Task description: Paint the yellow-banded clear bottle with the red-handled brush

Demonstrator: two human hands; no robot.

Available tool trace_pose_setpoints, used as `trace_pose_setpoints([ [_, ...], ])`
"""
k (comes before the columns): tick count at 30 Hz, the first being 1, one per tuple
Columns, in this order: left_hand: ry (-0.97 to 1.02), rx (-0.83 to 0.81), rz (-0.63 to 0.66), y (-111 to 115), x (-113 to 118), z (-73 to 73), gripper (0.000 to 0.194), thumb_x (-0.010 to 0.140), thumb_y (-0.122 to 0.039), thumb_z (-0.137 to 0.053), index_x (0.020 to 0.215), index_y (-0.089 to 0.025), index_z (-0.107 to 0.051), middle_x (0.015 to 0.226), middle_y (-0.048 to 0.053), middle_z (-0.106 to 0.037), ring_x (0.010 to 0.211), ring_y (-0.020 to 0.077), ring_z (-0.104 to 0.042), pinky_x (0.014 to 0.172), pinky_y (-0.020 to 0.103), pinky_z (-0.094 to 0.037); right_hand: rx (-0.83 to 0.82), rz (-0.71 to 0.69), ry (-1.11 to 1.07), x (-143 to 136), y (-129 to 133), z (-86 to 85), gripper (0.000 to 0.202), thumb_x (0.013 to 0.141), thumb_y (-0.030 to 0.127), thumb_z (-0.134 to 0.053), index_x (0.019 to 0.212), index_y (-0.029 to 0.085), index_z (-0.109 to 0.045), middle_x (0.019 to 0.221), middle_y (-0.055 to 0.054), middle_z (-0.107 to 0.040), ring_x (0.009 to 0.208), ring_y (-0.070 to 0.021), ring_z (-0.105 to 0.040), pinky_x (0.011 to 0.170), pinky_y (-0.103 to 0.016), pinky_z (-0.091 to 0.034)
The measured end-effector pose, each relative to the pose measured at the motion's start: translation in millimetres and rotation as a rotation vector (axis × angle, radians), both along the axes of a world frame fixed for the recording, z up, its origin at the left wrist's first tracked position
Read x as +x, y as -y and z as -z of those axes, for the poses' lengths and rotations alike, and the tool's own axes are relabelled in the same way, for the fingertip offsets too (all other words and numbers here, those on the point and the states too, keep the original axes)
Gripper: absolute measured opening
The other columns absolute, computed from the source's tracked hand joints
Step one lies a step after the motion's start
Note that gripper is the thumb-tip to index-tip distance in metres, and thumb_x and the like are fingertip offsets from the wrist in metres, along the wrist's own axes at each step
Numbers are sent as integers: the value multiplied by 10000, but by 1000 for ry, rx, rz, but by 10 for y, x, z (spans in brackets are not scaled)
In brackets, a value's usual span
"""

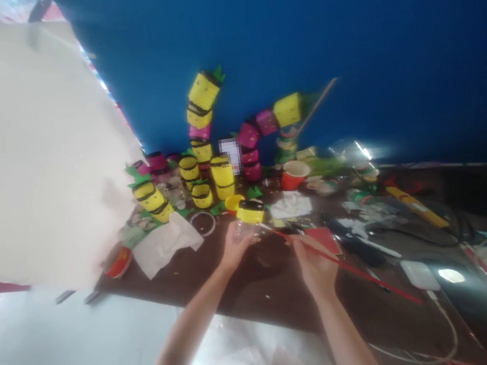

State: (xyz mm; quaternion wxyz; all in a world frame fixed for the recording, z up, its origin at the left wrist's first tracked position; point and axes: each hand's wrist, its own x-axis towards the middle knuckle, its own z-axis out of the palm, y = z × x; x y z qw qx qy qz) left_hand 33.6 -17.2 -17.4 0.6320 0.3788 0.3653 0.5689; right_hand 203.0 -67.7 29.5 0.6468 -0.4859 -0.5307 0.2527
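Note:
My left hand (233,249) is closed around the clear lower part of a small plastic cup (250,214), which has a yellow band and a black rim. A long red-handled paintbrush (370,276) is gripped in my right hand (317,263). Its tip points left and lies close to the cup's side; blur hides whether they touch. Just behind the cup stands a small yellow pot (234,203). A crumpled white tissue (291,205) lies to its right, and a red card (323,240) is beside my right hand.
Yellow and magenta cups (223,176) stand in stacks along the blue wall (294,30). An orange-red cup (294,175) is at the back, and a red bowl (117,260) sits by the left edge. A white charger (420,275) with a cable and a yellow box (416,206) lie right.

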Motion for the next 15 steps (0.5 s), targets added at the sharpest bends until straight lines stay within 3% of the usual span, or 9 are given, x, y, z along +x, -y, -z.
trace_pose_setpoints([
  [6,-62,5,-47,8,-5,-28,498,652,-340,-771,1047,-196,-504,1006,44,-625,914,202,-629,819,404,-518,38,81,25,45,54,-20,87,813,219,-625,834,192,-705,769,-53,-704,721,-192,-663,695,-351,-547],
  [11,-232,67,-147,10,-3,-41,530,637,-334,-785,1063,-191,-502,1018,49,-591,976,206,-592,896,397,-461,85,28,90,-107,50,-105,109,826,204,-606,871,214,-706,802,-56,-710,749,-194,-672,697,-344,-560],
  [15,-188,97,-161,20,19,-70,559,626,-346,-791,1075,-201,-490,1034,51,-583,980,201,-593,884,377,-460,149,-27,198,-201,-15,-124,125,836,190,-587,896,224,-691,826,-58,-714,763,-194,-677,702,-346,-567],
])
